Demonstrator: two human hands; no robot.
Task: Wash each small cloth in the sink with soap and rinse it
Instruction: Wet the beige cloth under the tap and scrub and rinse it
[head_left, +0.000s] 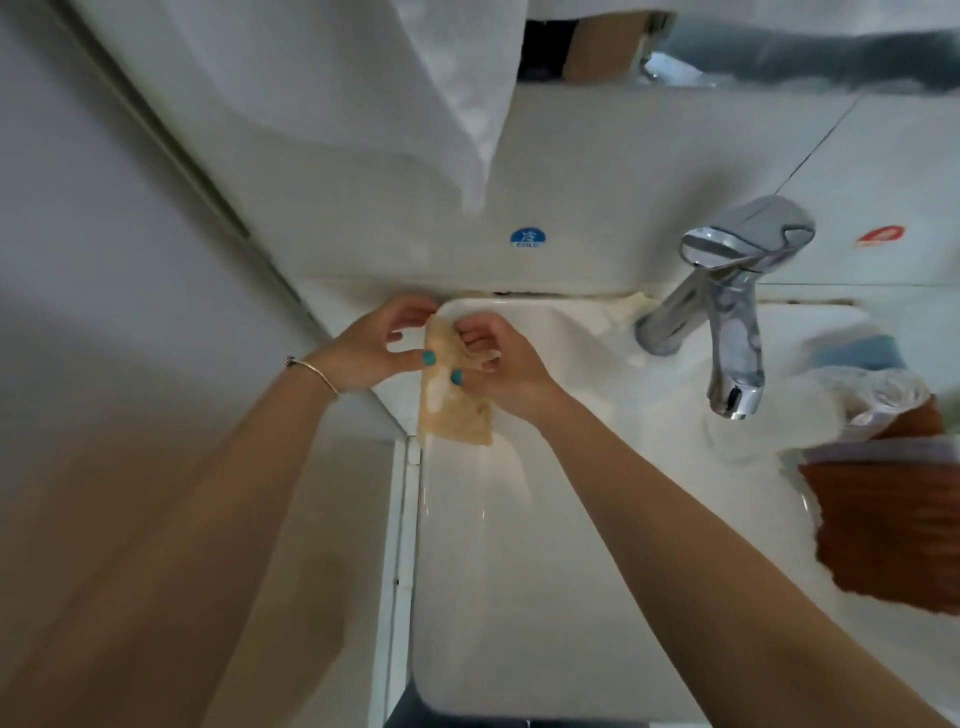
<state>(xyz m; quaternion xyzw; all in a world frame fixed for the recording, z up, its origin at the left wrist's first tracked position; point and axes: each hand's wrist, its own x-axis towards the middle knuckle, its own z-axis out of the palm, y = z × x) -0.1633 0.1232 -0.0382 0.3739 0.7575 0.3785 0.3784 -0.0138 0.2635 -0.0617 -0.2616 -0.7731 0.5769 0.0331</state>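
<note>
Forearms (675, 519) cut off; cloth (457, 410) half-hidden

The sink (519, 571) basin lies bare from its middle toward 6 o'clock, wide enough for a hand. At 2 o'clock the tap (727, 312) juts over it. At 3 o'clock a brown cloth (883, 530) crowds the rim, and at 12 o'clock stands the wall (597, 208).
</note>
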